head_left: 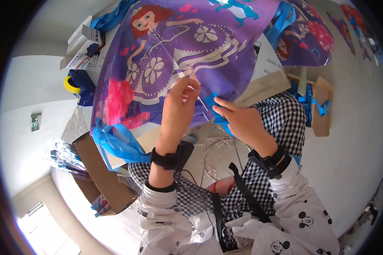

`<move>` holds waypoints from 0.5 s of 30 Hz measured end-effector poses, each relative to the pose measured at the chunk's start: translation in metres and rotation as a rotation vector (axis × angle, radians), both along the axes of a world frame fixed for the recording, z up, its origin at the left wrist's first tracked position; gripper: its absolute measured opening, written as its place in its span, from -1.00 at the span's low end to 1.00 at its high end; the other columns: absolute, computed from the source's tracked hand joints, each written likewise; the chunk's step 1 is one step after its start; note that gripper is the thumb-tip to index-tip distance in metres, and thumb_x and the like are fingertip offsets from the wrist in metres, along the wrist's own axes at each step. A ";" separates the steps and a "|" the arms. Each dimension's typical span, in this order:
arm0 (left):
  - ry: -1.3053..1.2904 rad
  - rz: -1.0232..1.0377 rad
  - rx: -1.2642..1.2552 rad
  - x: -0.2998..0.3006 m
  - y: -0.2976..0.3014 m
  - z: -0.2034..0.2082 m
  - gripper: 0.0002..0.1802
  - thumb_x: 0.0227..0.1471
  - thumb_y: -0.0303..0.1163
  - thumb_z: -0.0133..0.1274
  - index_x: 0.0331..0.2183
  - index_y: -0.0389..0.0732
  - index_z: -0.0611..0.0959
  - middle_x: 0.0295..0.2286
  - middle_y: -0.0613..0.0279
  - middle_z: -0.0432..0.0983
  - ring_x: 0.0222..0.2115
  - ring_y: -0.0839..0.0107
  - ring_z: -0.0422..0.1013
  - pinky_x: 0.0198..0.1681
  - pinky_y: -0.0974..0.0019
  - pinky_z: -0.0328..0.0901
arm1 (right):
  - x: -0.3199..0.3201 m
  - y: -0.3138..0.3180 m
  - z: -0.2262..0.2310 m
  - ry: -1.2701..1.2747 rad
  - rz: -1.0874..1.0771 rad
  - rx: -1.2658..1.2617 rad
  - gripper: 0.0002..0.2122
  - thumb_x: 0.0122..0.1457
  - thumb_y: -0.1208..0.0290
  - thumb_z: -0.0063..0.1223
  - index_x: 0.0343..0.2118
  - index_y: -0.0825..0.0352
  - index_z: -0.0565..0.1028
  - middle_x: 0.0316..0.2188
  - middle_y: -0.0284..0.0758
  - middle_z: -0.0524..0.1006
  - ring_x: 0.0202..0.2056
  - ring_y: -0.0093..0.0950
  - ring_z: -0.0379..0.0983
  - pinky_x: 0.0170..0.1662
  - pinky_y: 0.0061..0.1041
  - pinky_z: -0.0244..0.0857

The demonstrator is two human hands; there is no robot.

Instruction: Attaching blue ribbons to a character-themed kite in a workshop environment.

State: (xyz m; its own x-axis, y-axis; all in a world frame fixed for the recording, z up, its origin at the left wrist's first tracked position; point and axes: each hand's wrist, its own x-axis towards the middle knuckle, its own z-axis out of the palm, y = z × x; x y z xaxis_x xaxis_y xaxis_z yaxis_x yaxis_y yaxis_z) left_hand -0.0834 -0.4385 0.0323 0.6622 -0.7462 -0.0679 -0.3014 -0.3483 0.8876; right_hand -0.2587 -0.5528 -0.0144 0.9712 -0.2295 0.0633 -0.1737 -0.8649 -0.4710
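A purple sheet printed with a red-haired princess [174,46], looking like a kite, spreads over the work surface before me. My left hand [179,106] is over its lower part with the fingers pinched together. Near those fingertips runs a thin pale line; whether they grip it or something small, I cannot make out. Right of it, my right hand [244,123] closes thumb and fingers on a blue ribbon [211,102] at the sheet's lower edge. More of this blue ribbon [121,142] hangs in loose loops at the sheet's lower left corner.
A yellow tape roll [72,85] and a white carton [83,44] stand at the far left. Below them is a brown cardboard box [102,170] beside plastic-wrapped items. On the right, an open carton [323,106] holds blue ribbons, near another purple printed sheet [304,34].
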 end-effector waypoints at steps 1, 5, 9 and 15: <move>0.000 -0.003 -0.001 0.001 -0.002 0.003 -0.87 0.04 -0.56 0.07 -0.28 -0.28 0.54 -0.45 0.15 0.51 -0.36 0.29 0.50 -0.26 0.26 0.37 | -0.001 0.000 -0.003 -0.020 -0.004 -0.004 -0.61 -0.01 0.53 0.05 -0.04 0.23 0.49 0.14 -0.48 0.42 -0.55 -0.44 0.53 -0.50 -0.46 0.36; -0.168 -0.234 0.206 0.006 -0.011 0.011 -0.62 0.01 -0.60 0.06 -0.08 -0.22 0.44 -0.51 0.16 0.48 -0.42 0.32 0.48 -0.30 0.27 0.36 | 0.000 0.002 -0.001 -0.036 -0.013 -0.002 -0.63 0.01 0.53 0.04 -0.05 0.24 0.50 0.13 -0.47 0.43 -0.56 -0.43 0.53 -0.51 -0.45 0.36; -0.597 -0.554 0.463 0.011 -0.032 0.004 -0.50 -0.04 -0.66 -0.03 -0.01 -0.22 0.30 -0.57 0.05 0.47 -0.46 0.05 0.49 -0.34 0.12 0.37 | 0.000 0.002 -0.004 -0.077 -0.018 0.003 -0.65 0.02 0.52 0.04 -0.07 0.25 0.51 0.11 -0.47 0.45 -0.57 -0.43 0.53 -0.51 -0.45 0.36; -0.746 -0.758 0.512 0.011 -0.050 -0.005 -0.57 -0.02 -0.63 -0.10 -0.05 -0.31 0.28 -0.58 0.00 0.49 -0.51 -0.03 0.49 -0.47 0.01 0.33 | 0.000 0.002 -0.004 -0.088 -0.028 0.032 -0.67 0.04 0.49 0.04 -0.07 0.26 0.52 0.10 -0.47 0.47 -0.56 -0.43 0.54 -0.51 -0.45 0.38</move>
State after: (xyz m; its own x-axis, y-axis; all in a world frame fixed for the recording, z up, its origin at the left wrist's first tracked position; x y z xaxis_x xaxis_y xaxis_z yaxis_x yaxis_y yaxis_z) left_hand -0.0726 -0.4889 0.0277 0.0643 -0.9642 -0.2571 -0.9693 -0.1216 0.2136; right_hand -0.2591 -0.5511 -0.0187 0.9554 -0.2598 0.1406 -0.1543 -0.8447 -0.5125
